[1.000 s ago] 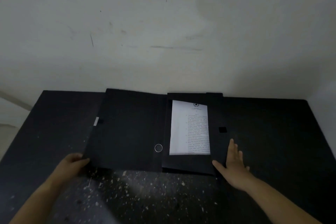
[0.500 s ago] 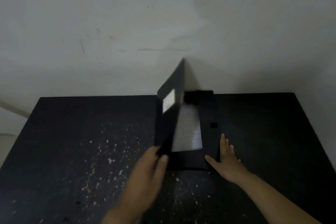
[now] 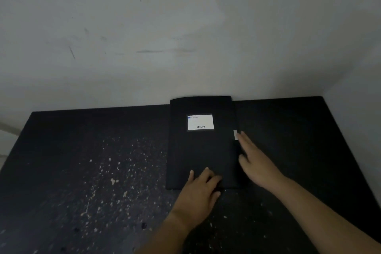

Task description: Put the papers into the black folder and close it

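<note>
On the bench: black folder (image 3: 201, 150) lies flat and closed, cover up, its far end at the wall (image 3: 185, 27)
Bench (image 3: 82, 161): black top, flecked with pale paint spots left of the left fingers
Left hand (image 3: 199, 194): palm down on the folder's near edge, forearm coming up from the bottom of the view
Left fingers (image 3: 206, 173): loosely spread and pressed flat on the cover, gripping nothing
Right hand (image 3: 254, 163): palm down along the folder's right edge, forearm slanting in from the lower right
Right fingers (image 3: 243, 138): stretched straight ahead, released, tips touching the small white tab (image 3: 235, 134) on that edge
White label (image 3: 200, 122): on the cover, beyond both sets of fingers
Papers: hidden; cannot tell from this view
</note>
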